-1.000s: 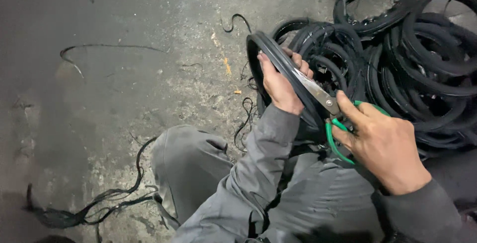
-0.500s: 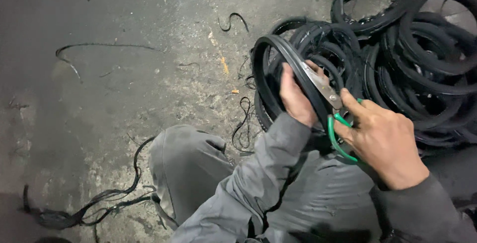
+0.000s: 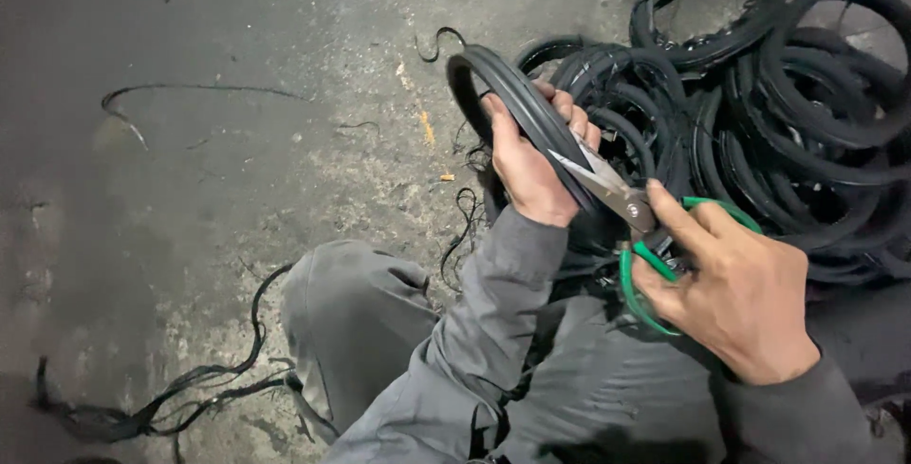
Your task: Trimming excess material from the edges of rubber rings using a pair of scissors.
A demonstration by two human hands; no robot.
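Your left hand [image 3: 531, 165] is closed around a black rubber tyre [image 3: 517, 103], holding it up over the concrete floor [image 3: 285, 170], just left of the tyre pile [image 3: 788, 113]. Your right hand [image 3: 735, 288] grips the green handles of the scissors [image 3: 631, 213], fingers through the loops. The blades are slightly parted and touch the tyre's edge. Thin rubber strips [image 3: 171, 407] lie near the floor's lower left corner.
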